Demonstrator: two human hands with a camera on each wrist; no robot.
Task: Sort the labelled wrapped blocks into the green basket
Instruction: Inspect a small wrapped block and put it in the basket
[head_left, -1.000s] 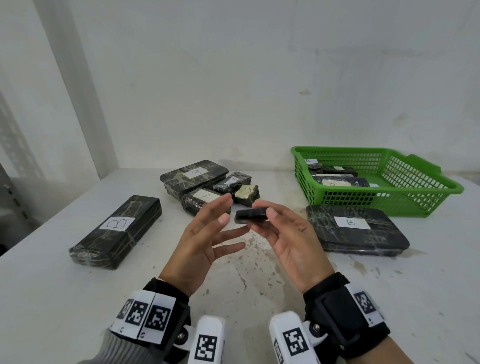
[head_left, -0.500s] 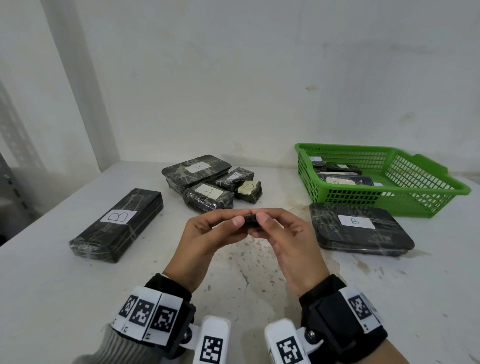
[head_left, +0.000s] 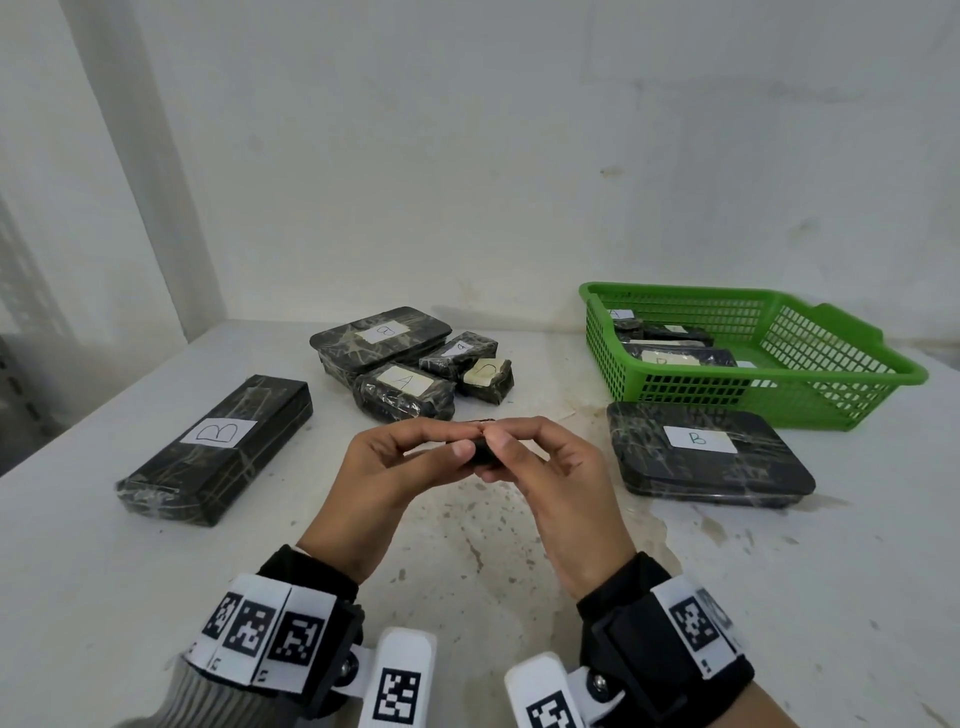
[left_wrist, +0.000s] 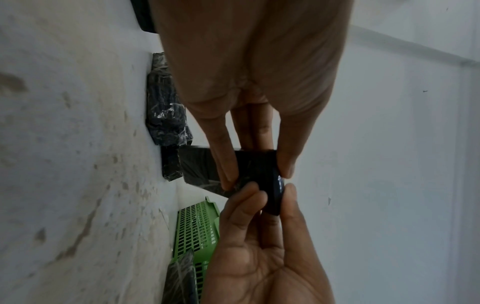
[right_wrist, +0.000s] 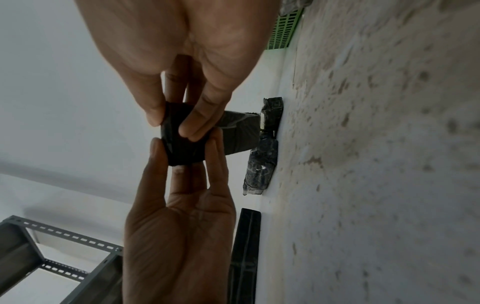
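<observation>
wrapped blocks lie scattered on the white tabletop, and one small dark block is held above it between both hands. the left hand pinches it with thumb and fingertips from one side, and the right hand pinches it from the other, fingers curled round it; the fingertips of the two hands meet over its top edge. its label cannot be seen from any view. the green basket stands at the far right of the tabletop with several labelled blocks inside. just in front of the basket lies a flat block marked b. at the left lies a long block marked b. near the far middle sits a cluster: a flat long block, a block marked a in front of it, and two smaller blocks touching beside them.
</observation>
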